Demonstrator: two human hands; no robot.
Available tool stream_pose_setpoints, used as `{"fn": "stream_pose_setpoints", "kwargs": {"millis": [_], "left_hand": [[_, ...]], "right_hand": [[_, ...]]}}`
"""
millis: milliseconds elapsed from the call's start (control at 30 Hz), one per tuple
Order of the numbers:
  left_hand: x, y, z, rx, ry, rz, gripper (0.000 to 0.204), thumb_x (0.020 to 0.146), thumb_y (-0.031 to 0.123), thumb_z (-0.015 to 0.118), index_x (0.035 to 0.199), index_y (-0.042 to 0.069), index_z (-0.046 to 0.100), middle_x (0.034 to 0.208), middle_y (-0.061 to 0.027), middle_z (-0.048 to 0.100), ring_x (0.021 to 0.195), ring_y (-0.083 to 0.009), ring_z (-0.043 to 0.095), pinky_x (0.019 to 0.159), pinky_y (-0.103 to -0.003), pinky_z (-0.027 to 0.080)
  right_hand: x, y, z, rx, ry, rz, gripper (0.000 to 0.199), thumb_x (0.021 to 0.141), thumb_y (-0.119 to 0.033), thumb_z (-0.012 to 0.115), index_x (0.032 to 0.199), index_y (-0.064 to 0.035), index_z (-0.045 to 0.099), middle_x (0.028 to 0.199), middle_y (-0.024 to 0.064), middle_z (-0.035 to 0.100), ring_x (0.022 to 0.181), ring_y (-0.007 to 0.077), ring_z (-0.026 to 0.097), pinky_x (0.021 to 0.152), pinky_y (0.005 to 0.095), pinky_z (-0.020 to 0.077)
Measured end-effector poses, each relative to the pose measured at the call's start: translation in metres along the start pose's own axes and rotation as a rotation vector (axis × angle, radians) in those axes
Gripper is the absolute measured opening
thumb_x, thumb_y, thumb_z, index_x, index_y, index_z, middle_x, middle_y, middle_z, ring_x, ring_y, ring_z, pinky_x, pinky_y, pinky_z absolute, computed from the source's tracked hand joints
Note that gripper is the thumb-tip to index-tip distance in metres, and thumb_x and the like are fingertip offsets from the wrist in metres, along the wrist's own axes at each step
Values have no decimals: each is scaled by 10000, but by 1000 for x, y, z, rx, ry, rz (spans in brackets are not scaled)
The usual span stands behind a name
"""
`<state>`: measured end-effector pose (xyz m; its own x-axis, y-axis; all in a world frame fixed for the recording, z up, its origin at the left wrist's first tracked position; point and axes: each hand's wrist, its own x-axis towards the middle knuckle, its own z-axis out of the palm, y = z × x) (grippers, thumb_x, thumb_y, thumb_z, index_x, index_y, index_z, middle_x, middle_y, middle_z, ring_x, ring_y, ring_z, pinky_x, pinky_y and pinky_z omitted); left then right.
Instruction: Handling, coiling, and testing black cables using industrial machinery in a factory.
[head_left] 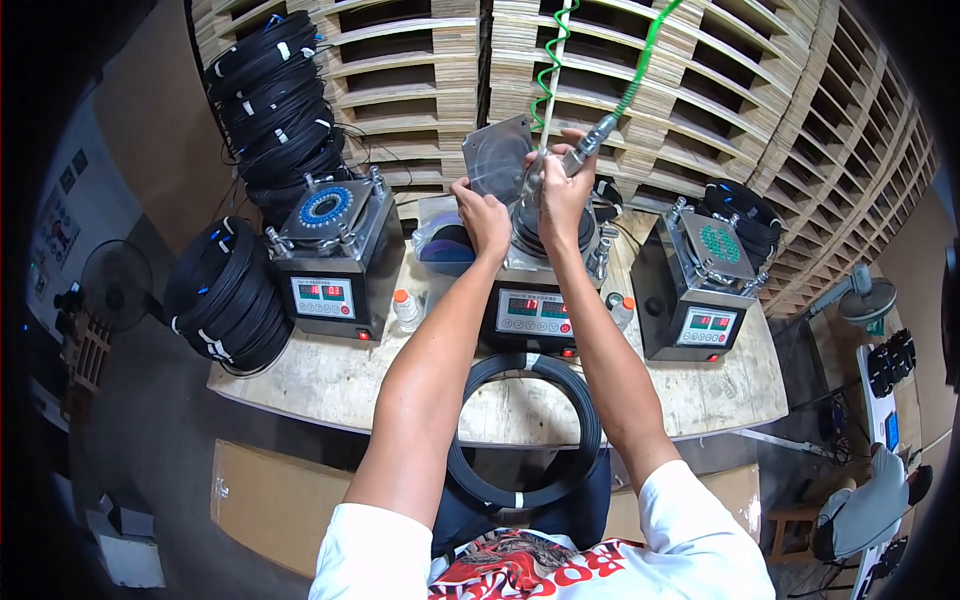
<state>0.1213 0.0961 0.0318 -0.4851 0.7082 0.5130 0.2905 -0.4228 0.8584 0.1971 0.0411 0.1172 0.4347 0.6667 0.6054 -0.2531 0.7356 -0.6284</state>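
My left hand grips the edge of a square grey metal plate, held tilted above the middle machine. In my right hand, closed around it, is a metal air blow gun on a green coiled hose. Both hands are over the middle machine, a dark box with a digital panel; my hands and arms partly hide its top. A coil of black cable rests at the table's front edge, between my forearms and over my lap.
Similar machines stand at left and right, with blue and green rings of parts on top. Stacked black cable coils rise at back left. Small bottles with orange caps flank the middle machine. Wooden pallets line the back.
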Motion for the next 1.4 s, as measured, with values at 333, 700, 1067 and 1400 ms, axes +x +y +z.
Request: {"fn": "stream_pose_setpoints", "kwargs": {"millis": [333, 700, 1067, 1400], "left_hand": [[-3, 10, -2, -54, -6, 33, 430, 785, -62, 493, 1204, -10, 417, 1157, -304, 545, 1108, -488, 535, 959, -524, 398], [-6, 1, -7, 24, -76, 133, 460, 785, -82, 511, 1227, 40, 541, 1214, -204, 585, 1181, -399, 530, 1039, -457, 388], [3, 2, -8, 98, -128, 23, 348, 762, -56, 542, 1094, 43, 574, 1126, -194, 574, 1122, -391, 542, 986, -453, 415], [1, 48, -37, 54, -324, 550, 218, 755, -36, 576, 944, 48, 645, 1081, -135, 570, 1097, -330, 524, 984, -434, 410]], "right_hand": [[-5, 37, -29, -322, 81, 9, 365, 827, 54, 550, 1174, -57, 525, 912, 49, 512, 698, 125, 587, 643, 254, 480], [25, 13, -35, -185, 174, -215, 307, 877, 45, 504, 1168, -45, 461, 840, 41, 510, 710, 165, 652, 656, 297, 519], [16, -26, -108, -335, 2, 186, 317, 902, -6, 493, 1216, -47, 484, 965, 63, 522, 815, 208, 686, 704, 319, 571], [22, -58, -143, -488, -21, 215, 307, 904, -29, 514, 1209, -61, 510, 958, 68, 557, 769, 167, 673, 670, 292, 555]]}}
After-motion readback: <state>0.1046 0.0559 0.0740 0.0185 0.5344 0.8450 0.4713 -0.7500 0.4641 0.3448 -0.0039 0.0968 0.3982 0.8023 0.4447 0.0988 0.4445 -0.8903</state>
